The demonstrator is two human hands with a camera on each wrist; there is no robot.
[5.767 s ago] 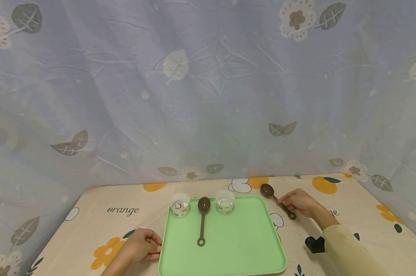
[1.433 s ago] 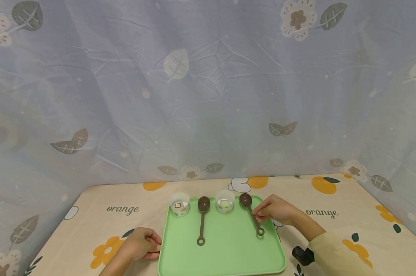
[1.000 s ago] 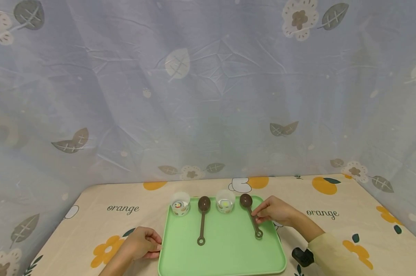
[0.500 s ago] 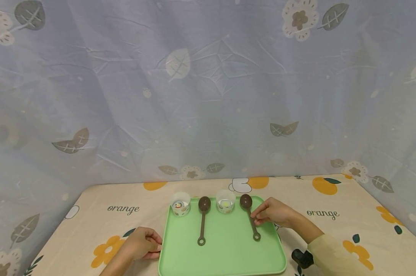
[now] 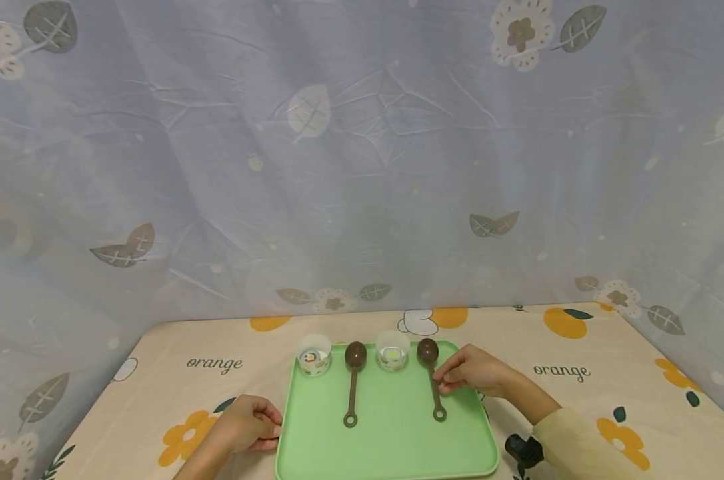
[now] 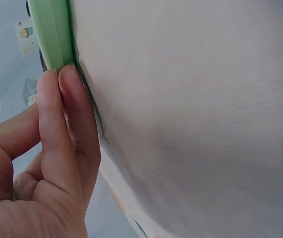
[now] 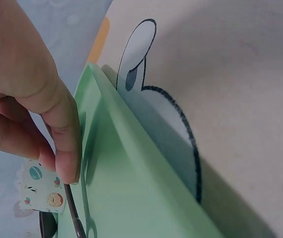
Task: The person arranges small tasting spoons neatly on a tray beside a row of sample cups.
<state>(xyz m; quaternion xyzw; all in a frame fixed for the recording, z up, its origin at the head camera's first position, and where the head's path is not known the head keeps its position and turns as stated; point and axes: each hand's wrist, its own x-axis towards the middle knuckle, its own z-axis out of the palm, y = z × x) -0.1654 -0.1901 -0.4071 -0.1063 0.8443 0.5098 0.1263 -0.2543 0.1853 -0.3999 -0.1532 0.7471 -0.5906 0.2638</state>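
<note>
My right hand (image 5: pixel 473 370) pinches the handle of a brown spoon (image 5: pixel 428 351) at the right side of a light green tray (image 5: pixel 398 460). This spoon lies over the tray with its rounded bowl toward the back and its ringed end toward me. My left hand (image 5: pixel 248 423) holds the tray's left edge, its fingertips against the green side in the left wrist view. A second brown spoon (image 5: pixel 353 383) lies on the tray between two small patterned cups. One cup (image 5: pixel 313 357) stands at the back left corner, the other cup (image 5: pixel 392 352) between the spoons.
A cream tablecloth (image 5: pixel 176 393) printed with oranges, flowers and writing covers the table. A pale curtain (image 5: pixel 362 167) with leaves hangs behind its back edge. A black device (image 5: pixel 525 451) sits at the right wrist.
Earlier, the right hand held its spoon on the cloth right of the tray. It has moved left over the tray, and lately the handle has swung left, straighter. The left hand stays still.
</note>
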